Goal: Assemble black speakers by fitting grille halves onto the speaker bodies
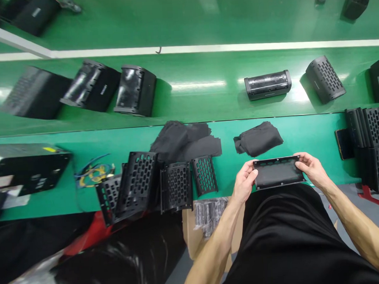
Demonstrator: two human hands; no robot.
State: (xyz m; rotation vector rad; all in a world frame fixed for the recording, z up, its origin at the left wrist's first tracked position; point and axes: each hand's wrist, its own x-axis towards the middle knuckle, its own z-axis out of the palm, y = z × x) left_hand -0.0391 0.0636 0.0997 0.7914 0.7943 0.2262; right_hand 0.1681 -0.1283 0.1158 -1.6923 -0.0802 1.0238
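Between my two hands is a black rectangular panel [278, 173] with raised edges and a dark, smooth inner face, held just over the table's front edge. My left hand [245, 179] grips its left end, the thumb lying on the inner face. At the right end, my right hand [311, 168] pinches the panel the same way. Beyond it lies a small pile of black cloth-like sheets [258, 139]. A larger pile of such sheets [183, 140] is to the left, behind several black perforated grilles [176, 183].
Black speaker-like boxes [267, 85] stand along the green conveyor-like surface [200, 103] behind the table [222, 170]. Stacked grilles [377, 128] and a phone [344, 143] are at the right. Far left sit a black metal unit [29, 171] and coloured wires [94, 174]. An open carton [189, 231] stands below.
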